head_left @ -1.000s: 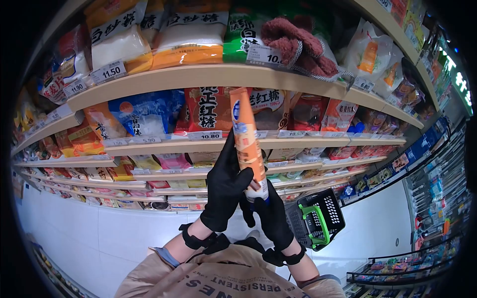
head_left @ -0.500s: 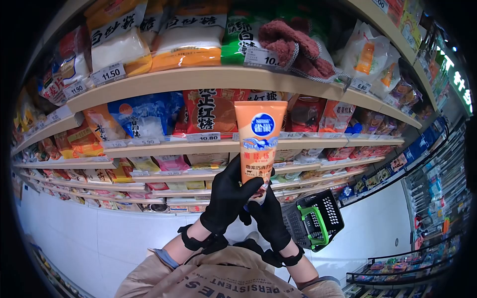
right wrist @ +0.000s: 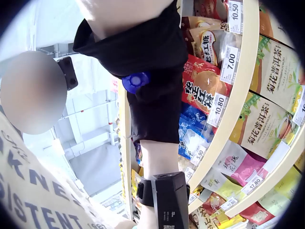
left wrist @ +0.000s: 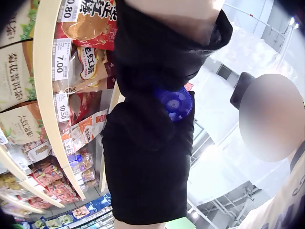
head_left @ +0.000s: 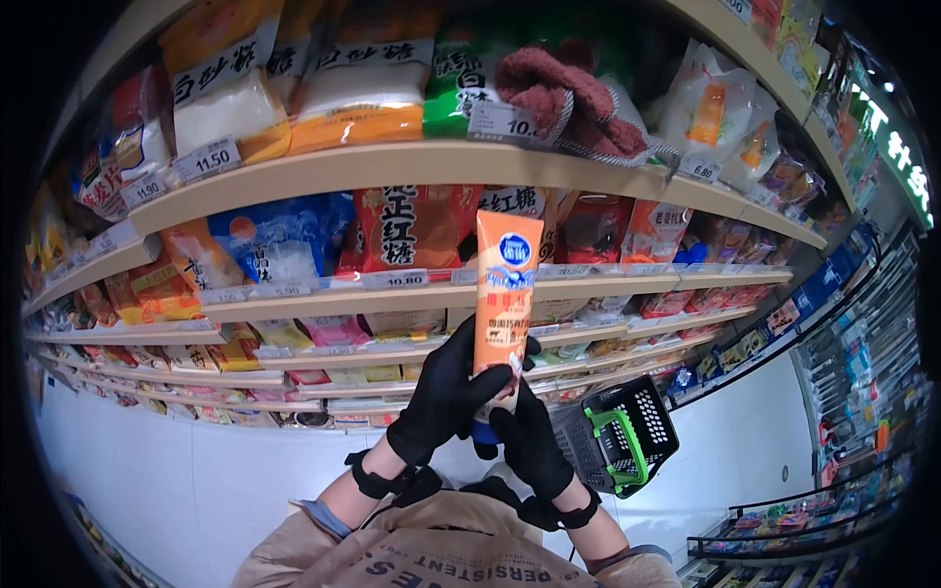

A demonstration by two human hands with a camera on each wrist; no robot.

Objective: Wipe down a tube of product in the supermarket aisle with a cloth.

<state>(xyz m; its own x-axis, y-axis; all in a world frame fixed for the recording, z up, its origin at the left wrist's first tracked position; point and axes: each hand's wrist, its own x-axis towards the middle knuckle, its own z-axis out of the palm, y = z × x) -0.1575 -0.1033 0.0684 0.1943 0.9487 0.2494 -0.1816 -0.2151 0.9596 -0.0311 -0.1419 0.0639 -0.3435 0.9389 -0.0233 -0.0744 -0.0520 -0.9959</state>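
Observation:
In the head view an orange squeeze tube [head_left: 507,294] with a blue oval logo stands upright in front of the shelf, its printed front facing me. My black-gloved left hand [head_left: 441,387] grips its lower part, the thumb across the front. The right hand [head_left: 534,441], gloved too, holds the bottom end from the other side, thumb near the blue cap [head_left: 483,432]. Both wrist views look up from below: the cap's round end [left wrist: 175,104] pokes out between the dark gloves, and the blue cap [right wrist: 136,82] shows in the right one. The gloves hide the tube body there.
Wooden shelves [head_left: 372,162] curve ahead, packed with bagged sugar [head_left: 363,78] and price tags. A reddish-brown cloth [head_left: 578,98] hangs over the upper shelf edge. At lower right stands a black basket with a green handle [head_left: 627,446]. Hanging goods line the right side.
The tube has turned from its narrow side to its printed front, then turned slightly and come down a little. Both hands keep their hold, and more of the blue cap shows.

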